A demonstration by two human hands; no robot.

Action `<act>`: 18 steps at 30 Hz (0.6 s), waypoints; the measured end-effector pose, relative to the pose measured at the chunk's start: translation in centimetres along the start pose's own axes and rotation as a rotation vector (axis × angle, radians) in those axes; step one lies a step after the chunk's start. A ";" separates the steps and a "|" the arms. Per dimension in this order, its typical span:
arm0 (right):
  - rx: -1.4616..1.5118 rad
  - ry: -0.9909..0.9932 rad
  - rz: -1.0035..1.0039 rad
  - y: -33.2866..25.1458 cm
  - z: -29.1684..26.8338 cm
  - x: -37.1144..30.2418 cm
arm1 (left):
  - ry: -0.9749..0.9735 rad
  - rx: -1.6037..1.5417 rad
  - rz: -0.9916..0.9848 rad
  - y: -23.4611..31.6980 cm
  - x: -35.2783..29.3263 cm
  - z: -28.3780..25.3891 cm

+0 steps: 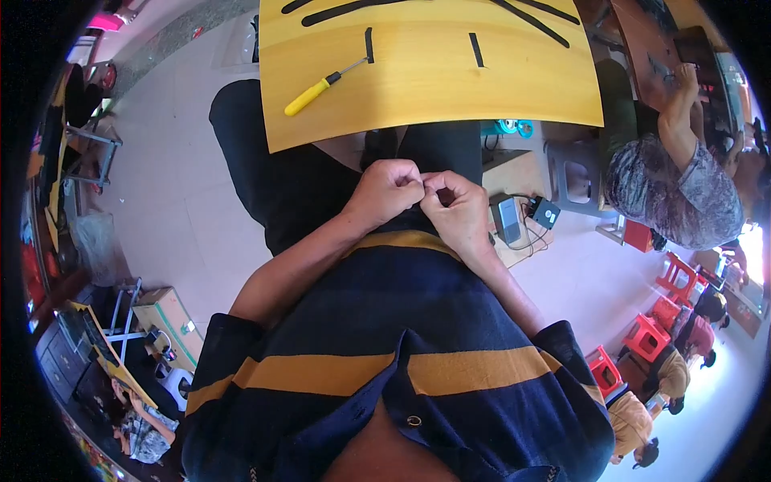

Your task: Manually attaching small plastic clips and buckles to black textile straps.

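Note:
Over my lap, just short of the table's near edge, both hands meet with their fingertips together. My left hand [389,193] is curled, thumb against the bent fingers. My right hand [457,206] pinches thumb to forefinger, touching the left one. Whatever sits between the fingertips is too small or hidden to make out. Ahead of them is a yellow tabletop [426,88]. On it lies a screwdriver [313,92] with a yellow handle, its shaft pointing up and right to a short black strip [369,46]. Another short black strip [476,50] lies further right.
Longer black strips [530,22] lie at the table's far side. Below the table on the right, a grey device [507,219] and a black adapter [545,213] rest with cables. A person in a patterned shirt [675,193] sits at right, near red stools [646,337].

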State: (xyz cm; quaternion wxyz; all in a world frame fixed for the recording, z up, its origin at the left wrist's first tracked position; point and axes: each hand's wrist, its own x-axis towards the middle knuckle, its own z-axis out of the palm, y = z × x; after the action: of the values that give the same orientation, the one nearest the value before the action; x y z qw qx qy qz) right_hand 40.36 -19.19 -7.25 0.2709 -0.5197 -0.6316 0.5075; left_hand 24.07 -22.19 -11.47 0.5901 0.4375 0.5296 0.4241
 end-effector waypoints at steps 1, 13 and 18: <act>0.006 0.013 0.001 0.1 0.0 0.0 | 0.011 0.014 -0.017 0.2 0.1 0.1; 0.149 -0.037 0.091 1.8 0.5 0.1 | 0.071 0.023 -0.069 -0.6 0.4 0.4; 0.209 0.051 0.065 2.9 0.9 0.2 | 0.079 0.077 -0.032 -0.3 0.5 0.5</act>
State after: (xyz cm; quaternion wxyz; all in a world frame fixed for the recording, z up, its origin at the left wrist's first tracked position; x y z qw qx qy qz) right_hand 40.58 -19.50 -10.28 0.3232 -0.5216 -0.5511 0.5655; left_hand 24.64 -21.82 -11.86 0.5583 0.4343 0.5754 0.4106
